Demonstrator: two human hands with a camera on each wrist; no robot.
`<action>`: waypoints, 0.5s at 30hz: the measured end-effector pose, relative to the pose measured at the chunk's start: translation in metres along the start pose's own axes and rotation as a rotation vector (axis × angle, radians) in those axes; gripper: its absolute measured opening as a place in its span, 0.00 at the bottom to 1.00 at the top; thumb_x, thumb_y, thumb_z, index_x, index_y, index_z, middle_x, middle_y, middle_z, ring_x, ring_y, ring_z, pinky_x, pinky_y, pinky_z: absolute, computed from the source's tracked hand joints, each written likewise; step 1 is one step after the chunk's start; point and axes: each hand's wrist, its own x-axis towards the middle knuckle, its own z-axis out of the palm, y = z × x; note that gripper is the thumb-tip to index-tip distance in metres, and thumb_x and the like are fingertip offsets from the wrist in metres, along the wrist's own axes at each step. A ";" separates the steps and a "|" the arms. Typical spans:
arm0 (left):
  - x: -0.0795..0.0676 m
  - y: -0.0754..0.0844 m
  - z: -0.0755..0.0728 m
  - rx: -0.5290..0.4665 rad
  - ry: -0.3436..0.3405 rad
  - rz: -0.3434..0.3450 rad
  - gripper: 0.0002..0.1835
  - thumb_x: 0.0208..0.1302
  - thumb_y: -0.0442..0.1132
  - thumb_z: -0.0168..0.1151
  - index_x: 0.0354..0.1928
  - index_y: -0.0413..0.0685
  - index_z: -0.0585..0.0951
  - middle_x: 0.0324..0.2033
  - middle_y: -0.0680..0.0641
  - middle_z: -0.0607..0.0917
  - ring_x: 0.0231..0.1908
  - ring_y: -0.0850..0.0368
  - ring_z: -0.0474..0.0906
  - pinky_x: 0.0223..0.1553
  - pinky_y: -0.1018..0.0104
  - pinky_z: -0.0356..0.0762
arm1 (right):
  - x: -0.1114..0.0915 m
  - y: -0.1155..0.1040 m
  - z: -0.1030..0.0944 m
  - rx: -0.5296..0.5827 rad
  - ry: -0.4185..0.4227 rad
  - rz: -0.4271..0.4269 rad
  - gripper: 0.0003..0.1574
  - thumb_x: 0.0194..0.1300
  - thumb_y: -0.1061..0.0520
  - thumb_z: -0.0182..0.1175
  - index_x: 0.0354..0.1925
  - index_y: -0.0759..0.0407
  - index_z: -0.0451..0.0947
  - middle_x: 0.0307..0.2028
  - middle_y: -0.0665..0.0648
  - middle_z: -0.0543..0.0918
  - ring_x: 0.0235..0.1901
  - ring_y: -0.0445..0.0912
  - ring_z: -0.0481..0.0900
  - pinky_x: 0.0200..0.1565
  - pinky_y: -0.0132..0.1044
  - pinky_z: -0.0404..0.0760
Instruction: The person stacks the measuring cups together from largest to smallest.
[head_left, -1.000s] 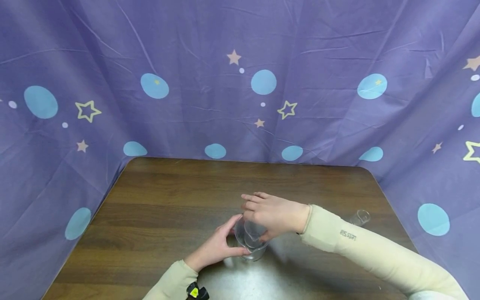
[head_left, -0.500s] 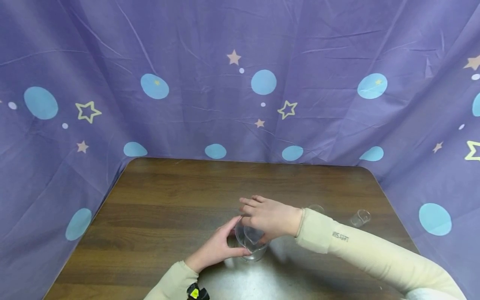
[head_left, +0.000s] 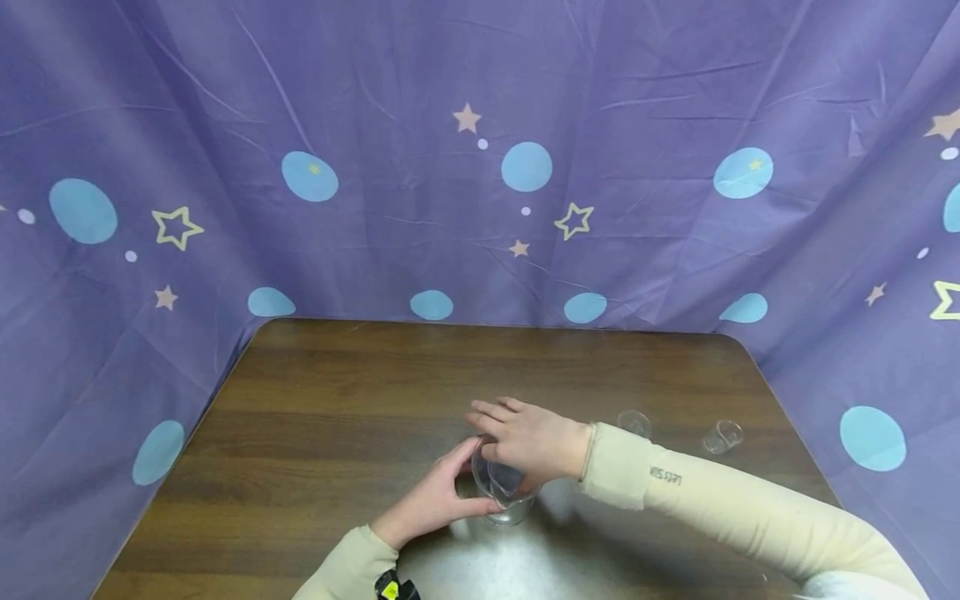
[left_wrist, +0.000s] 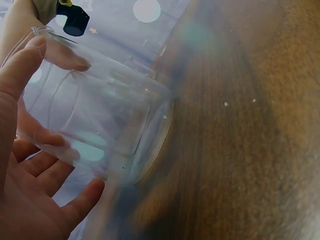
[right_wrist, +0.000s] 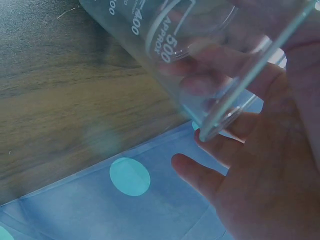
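Note:
A large clear glass beaker [head_left: 508, 515] stands on the table in front of the person. My left hand [head_left: 435, 502] grips it around its upper side, thumb at the rim. A smaller beaker [left_wrist: 100, 117] sits nested inside it, showing through the glass in the left wrist view. My right hand [head_left: 536, 442] comes over the mouth from the right, some fingers reaching inside and pinching the smaller beaker. White graduations, 400 and 500 among them, mark the large beaker's wall [right_wrist: 165, 45] in the right wrist view. Some other right fingers extend outside the rim.
Two small clear beakers stand to the right: one beaker [head_left: 634, 423] just behind the right sleeve [head_left: 720, 492], the other beaker [head_left: 723, 436] nearer the table's right edge. A purple curtain [head_left: 390, 208] surrounds the wooden table [head_left: 337, 400] at the back and sides.
My right hand has shifted slightly left and lower over the large beaker's mouth. Its sleeve has moved off one of the small beakers behind it. The left hand stays nearly still.

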 end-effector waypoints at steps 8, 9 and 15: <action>0.000 0.001 0.002 -0.001 -0.001 -0.019 0.43 0.59 0.44 0.79 0.74 0.49 0.69 0.68 0.45 0.78 0.61 0.49 0.80 0.66 0.54 0.76 | 0.001 -0.003 0.001 -0.024 0.017 0.002 0.45 0.49 0.24 0.75 0.59 0.45 0.84 0.75 0.60 0.68 0.77 0.55 0.62 0.73 0.48 0.69; 0.001 0.001 0.002 -0.002 -0.002 -0.021 0.43 0.59 0.44 0.79 0.74 0.49 0.69 0.68 0.45 0.78 0.61 0.50 0.79 0.66 0.54 0.76 | 0.000 -0.003 0.001 -0.025 0.019 0.003 0.46 0.49 0.24 0.75 0.59 0.45 0.84 0.75 0.60 0.68 0.77 0.55 0.62 0.73 0.48 0.69; 0.001 0.002 0.001 -0.003 -0.006 -0.026 0.44 0.59 0.43 0.79 0.75 0.47 0.68 0.69 0.45 0.77 0.62 0.48 0.79 0.66 0.53 0.76 | 0.000 -0.002 0.002 -0.015 0.028 0.013 0.47 0.48 0.22 0.75 0.60 0.44 0.84 0.75 0.59 0.68 0.77 0.55 0.61 0.73 0.49 0.69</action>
